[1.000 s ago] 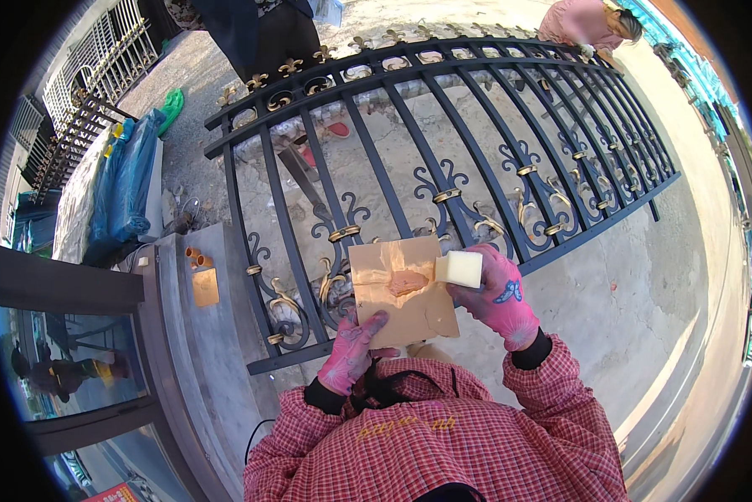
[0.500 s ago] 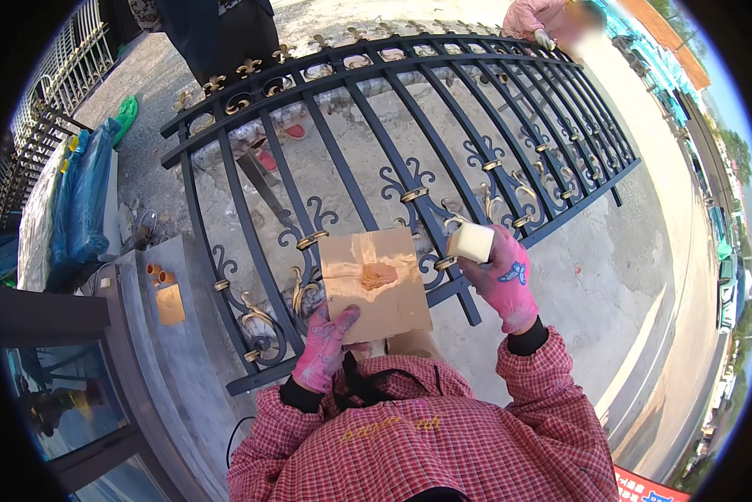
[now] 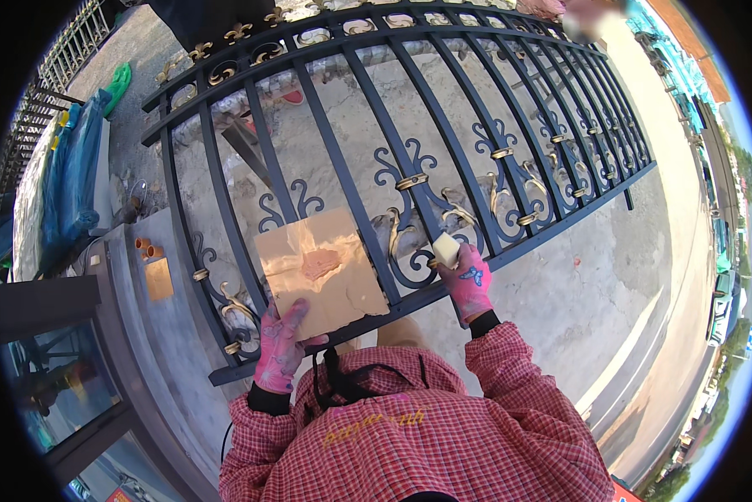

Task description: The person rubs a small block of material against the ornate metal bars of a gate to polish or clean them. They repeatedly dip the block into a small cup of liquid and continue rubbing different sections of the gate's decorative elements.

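Note:
My left hand (image 3: 280, 345), in a pink glove, grips the lower left edge of a square piece of cardboard (image 3: 342, 289). A coppery-brown smear of paint (image 3: 319, 263) lies on its middle. My right hand (image 3: 469, 289), gloved in pink with a blue butterfly patch, closes round a pale sponge block (image 3: 446, 249). The sponge is at the lower scrollwork of a dark metal fence panel (image 3: 336, 159), by a gold-coloured collar; whether it touches is hard to tell. Several scrolls and collars (image 3: 412, 181) on the panel carry gold colour.
On the grey ledge at left lie small orange-brown cups (image 3: 148, 248) and another piece of cardboard (image 3: 158, 279). Blue-wrapped goods (image 3: 73, 180) and a green bundle (image 3: 118, 88) stand beyond. One person in dark clothes (image 3: 208, 21) is across the panel; another in pink (image 3: 543, 7) is at its far end.
My right hand has brought the sponge left and down to the lower scrollwork. The cardboard in my left hand has shifted left. The view has moved slightly along the panel.

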The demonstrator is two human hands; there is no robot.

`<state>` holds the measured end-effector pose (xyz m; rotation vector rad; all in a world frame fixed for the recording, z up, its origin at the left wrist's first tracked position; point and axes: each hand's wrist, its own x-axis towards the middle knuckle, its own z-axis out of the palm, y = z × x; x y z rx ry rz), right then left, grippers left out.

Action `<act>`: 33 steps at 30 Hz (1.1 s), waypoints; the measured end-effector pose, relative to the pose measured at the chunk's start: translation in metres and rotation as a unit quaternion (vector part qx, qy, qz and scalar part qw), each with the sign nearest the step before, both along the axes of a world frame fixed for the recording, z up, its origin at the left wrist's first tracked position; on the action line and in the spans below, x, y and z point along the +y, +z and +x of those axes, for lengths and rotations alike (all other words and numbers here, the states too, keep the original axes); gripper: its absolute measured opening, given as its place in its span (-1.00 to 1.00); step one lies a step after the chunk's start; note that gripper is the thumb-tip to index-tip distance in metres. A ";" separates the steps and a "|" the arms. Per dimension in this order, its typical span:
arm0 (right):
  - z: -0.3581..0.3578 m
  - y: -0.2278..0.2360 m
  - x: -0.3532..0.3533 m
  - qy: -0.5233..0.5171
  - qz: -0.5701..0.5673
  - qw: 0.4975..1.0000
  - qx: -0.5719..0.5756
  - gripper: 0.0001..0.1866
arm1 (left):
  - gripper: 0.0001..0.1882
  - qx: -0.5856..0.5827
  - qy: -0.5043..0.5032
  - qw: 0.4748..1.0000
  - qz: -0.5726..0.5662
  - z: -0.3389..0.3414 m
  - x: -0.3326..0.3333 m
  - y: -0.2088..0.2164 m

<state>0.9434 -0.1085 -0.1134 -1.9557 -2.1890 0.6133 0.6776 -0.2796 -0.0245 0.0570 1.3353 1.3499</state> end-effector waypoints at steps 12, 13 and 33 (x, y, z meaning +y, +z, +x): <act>-0.004 -0.021 0.006 0.074 0.034 0.994 -0.079 -0.55 | -0.53 -0.023 0.007 1.000 0.016 -0.004 -0.002 -0.009; -0.002 -0.024 0.006 0.073 0.022 0.992 -0.101 -0.54 | -0.52 -0.025 0.007 1.000 0.015 -0.004 -0.001 -0.008; 0.001 -0.017 0.008 0.033 0.066 0.993 -0.094 -0.57 | -0.54 -0.013 0.024 1.000 -0.002 -0.015 -0.005 -0.007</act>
